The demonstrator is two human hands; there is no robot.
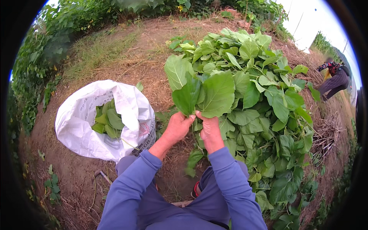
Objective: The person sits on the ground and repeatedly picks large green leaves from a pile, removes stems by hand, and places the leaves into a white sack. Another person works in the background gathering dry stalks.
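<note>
Both hands meet in front of me at the base of a small bunch of large green leaves [217, 93]. My left hand [177, 126] pinches the stems between thumb and fingers, and my right hand [210, 129] grips them just beside it, the thumbs nearly touching. Under and beyond my right hand lies a large heap of leafy branches [253, 120], spreading down my right side. To my left stands a white woven plastic sack [77, 115], its mouth wide and its rim folded outward. Several loose green leaves [110, 119] lie inside it. The sack bears printed writing.
A tool with a metal head and a light handle [104, 176] lies on the soil left of my legs. Dry sticks [327, 135] are piled beyond the heap. Another person [335, 76] bends over at the far right. Dense leafy plants [60, 37] border the ground at the back and left.
</note>
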